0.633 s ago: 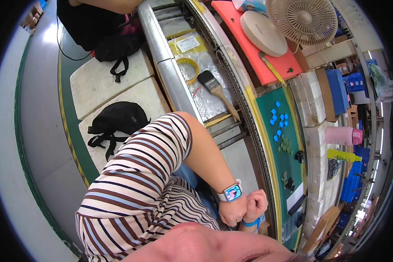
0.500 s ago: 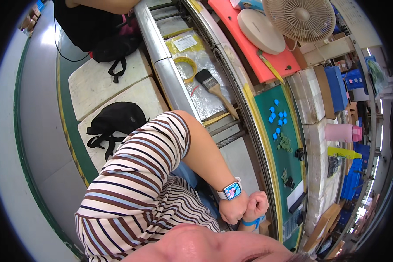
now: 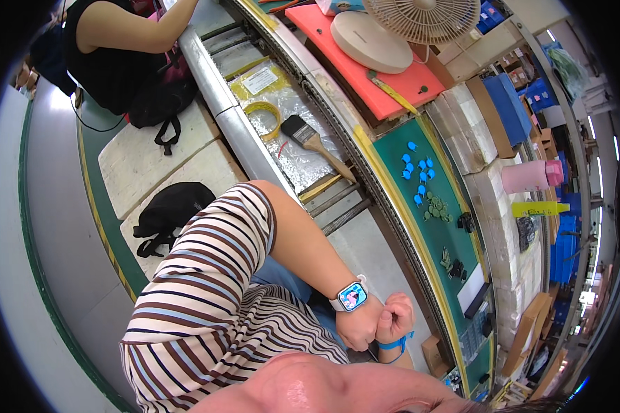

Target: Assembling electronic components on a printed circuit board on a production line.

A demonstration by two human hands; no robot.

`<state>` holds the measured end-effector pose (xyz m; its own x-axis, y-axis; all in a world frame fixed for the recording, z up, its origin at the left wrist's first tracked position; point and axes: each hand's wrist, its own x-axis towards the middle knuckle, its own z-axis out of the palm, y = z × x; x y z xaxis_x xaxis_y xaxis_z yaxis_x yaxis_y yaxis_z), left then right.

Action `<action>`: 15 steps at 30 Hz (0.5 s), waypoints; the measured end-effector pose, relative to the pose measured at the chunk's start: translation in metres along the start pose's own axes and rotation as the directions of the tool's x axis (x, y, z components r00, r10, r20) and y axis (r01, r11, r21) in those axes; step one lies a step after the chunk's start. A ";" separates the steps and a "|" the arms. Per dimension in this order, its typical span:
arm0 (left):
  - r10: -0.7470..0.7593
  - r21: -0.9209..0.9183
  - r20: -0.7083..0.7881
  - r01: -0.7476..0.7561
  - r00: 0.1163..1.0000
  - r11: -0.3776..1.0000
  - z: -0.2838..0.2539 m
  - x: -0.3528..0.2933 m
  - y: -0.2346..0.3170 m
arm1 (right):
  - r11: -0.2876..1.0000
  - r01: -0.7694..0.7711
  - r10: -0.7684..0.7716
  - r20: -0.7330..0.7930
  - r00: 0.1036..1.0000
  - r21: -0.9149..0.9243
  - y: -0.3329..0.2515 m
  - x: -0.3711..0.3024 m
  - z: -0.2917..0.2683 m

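My left hand (image 3: 360,326), with a white-strapped smartwatch (image 3: 353,297) at the wrist, is curled closed right beside my right hand. Its fingertips are turned away, so anything in them is hidden. My right hand (image 3: 397,315) is a fist, thumb against the bent fingers, and nothing shows in it. Round the right wrist runs a blue wristband (image 3: 393,343), close to the left hand's fingers. Both hands are held low over the near side of the conveyor line, touching or nearly so. A striped sleeve (image 3: 207,268) covers my left upper arm.
A paintbrush (image 3: 313,144) and a yellow tape roll (image 3: 263,120) lie on the line's plastic-covered section. Beyond the chain track, a green mat (image 3: 427,234) holds blue discs (image 3: 422,189) and small green parts (image 3: 437,208). A fan (image 3: 426,14) stands farther off. Another person (image 3: 114,48) sits upper left.
My view has shifted, so the line and mat sit farther left and more of the other person shows. Both my hands stay closed together.
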<state>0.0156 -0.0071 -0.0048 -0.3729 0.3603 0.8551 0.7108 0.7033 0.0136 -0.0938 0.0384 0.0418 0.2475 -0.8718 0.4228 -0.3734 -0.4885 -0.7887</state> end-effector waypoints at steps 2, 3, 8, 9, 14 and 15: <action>0.005 0.004 -0.004 -0.005 1.000 1.000 0.000 -0.001 0.000 | 0.993 0.092 -0.093 -0.015 0.996 -0.069 0.001 -0.002 -0.001; 0.006 0.010 -0.010 -0.006 1.000 1.000 0.000 -0.001 0.000 | 0.994 0.090 -0.092 -0.022 0.996 -0.068 0.000 -0.001 0.000; -0.012 -0.020 -0.007 0.012 1.000 1.000 -0.001 0.000 0.003 | 0.986 0.150 -0.150 0.003 0.989 -0.078 -0.008 0.006 0.004; -0.018 -0.029 -0.003 0.018 1.000 0.999 -0.001 0.000 0.003 | 0.986 0.148 -0.149 0.002 0.989 -0.078 -0.008 0.006 0.004; -0.020 -0.029 -0.007 0.020 1.000 0.999 0.001 -0.001 0.003 | 0.982 0.157 -0.154 0.030 0.988 -0.104 -0.006 0.003 0.002; -0.015 -0.027 -0.007 0.015 1.000 1.000 0.001 -0.001 0.003 | 0.982 0.155 -0.153 0.030 0.988 -0.105 -0.005 0.002 0.001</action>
<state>0.0179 -0.0047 -0.0060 -0.3797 0.3455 0.8582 0.7210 0.6918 0.0404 -0.0906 0.0395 0.0464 0.3285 -0.7855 0.5246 -0.4222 -0.6189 -0.6624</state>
